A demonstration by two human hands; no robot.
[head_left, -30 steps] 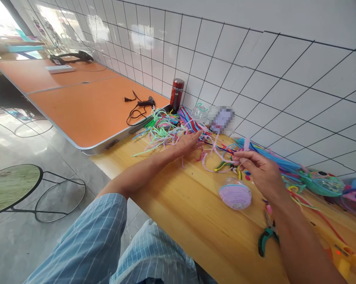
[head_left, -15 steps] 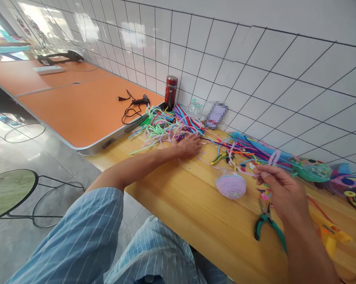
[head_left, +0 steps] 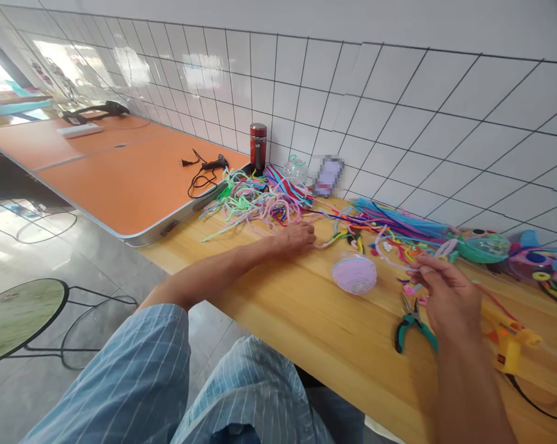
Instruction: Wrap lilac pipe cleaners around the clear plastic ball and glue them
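Observation:
My left hand (head_left: 298, 237) rests closed on the wooden table (head_left: 306, 320), pinching a pink pipe cleaner (head_left: 327, 242) at the edge of a tangled heap of coloured pipe cleaners (head_left: 259, 200). My right hand (head_left: 445, 290) is closed on the other end of a pink pipe cleaner (head_left: 393, 262), which runs across the table between the hands. A round ball wound in lilac pipe cleaner (head_left: 354, 274) sits between the two hands. Green-handled pliers (head_left: 410, 325) lie just below my right hand.
A yellow glue gun (head_left: 509, 342) lies at the right. Blue pipe cleaners (head_left: 398, 221) and finished craft pieces (head_left: 484, 246) line the tiled wall. A red flask (head_left: 258, 147), a clear jar (head_left: 295, 169) and a black glue gun with cord (head_left: 208, 169) stand behind, by the orange table (head_left: 121, 172).
My right hand has drawn back to the right and down towards the pliers, pulling the pink pipe cleaner. My left hand has slid slightly nearer and closed on it.

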